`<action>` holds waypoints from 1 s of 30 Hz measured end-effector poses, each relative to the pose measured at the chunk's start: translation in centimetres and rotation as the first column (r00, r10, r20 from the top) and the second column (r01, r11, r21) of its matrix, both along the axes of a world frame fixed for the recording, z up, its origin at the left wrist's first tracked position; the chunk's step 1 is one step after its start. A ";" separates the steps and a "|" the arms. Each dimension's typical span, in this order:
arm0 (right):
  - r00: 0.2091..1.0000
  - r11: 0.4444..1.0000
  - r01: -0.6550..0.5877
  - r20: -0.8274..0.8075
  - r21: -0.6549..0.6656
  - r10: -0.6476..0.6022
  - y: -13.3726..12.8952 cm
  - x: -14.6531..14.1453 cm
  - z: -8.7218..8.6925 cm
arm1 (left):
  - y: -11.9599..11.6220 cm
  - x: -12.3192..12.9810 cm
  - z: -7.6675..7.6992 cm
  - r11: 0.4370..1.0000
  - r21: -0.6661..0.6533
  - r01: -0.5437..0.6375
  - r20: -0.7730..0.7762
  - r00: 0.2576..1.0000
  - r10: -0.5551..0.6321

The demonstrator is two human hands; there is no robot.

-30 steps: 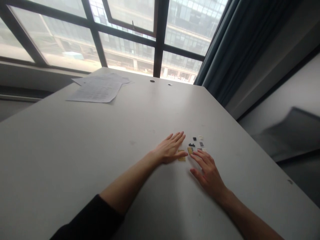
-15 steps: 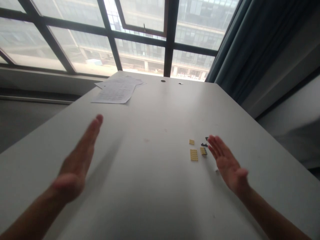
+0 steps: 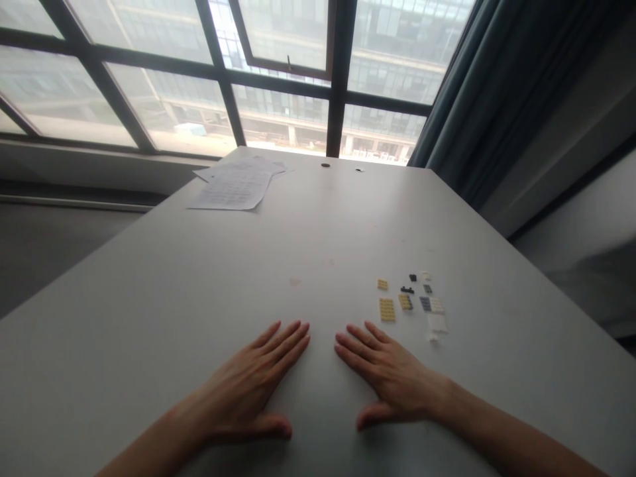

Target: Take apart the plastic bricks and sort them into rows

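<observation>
My left hand (image 3: 253,384) lies palm down on the white table (image 3: 199,285), fingers stretched out and thumb apart, holding nothing. Facing it across a small gap, my right hand (image 3: 385,371) is also flat on the tabletop and holds nothing. Beyond my right hand is a group of small building bricks: a larger yellow brick (image 3: 387,309), a smaller yellow brick (image 3: 382,284), a yellow and grey brick (image 3: 405,302), a black piece (image 3: 407,289), a dark grey brick (image 3: 424,303) and a white flat piece (image 3: 437,322). Neither hand touches them.
Printed sheets of paper (image 3: 233,189) lie overlapping at the far left of the table. A round dark hole (image 3: 325,165) is near the back edge. Behind the table are large windows (image 3: 288,112), with a dark curtain (image 3: 462,99) on the right.
Both hands have come down from above the table and moved inward, from raised with palms facing each other to flat on the surface. More bricks on the right are now uncovered.
</observation>
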State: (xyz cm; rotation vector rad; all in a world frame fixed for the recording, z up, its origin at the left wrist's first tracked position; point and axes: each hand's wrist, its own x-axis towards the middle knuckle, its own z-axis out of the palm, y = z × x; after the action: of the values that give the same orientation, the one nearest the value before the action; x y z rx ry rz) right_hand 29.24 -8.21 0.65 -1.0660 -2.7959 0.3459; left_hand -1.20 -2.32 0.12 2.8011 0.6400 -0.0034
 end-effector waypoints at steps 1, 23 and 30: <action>1.000 1.000 0.001 0.001 0.001 -0.001 0.0 -0.1 0.1 | 0.0 0.0 0.0 1.000 -0.002 0.005 -0.002 1.000 -0.005; 0.900 0.895 0.434 0.016 -0.105 -0.435 7.1 13.4 -2.8 | 1.2 -1.3 -2.8 0.944 0.267 -0.192 0.160 0.975 0.153; 0.972 0.973 0.231 0.047 -0.013 -0.230 10.3 4.6 -1.9 | 1.8 -2.0 -3.0 0.922 0.261 -0.286 0.178 0.953 0.245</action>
State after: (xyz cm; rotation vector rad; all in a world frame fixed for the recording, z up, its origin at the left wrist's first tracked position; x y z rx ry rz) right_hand 33.88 2.12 -1.23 -1.4020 -2.6715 0.3242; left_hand -3.19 -0.53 -2.89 2.9188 1.0551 0.3670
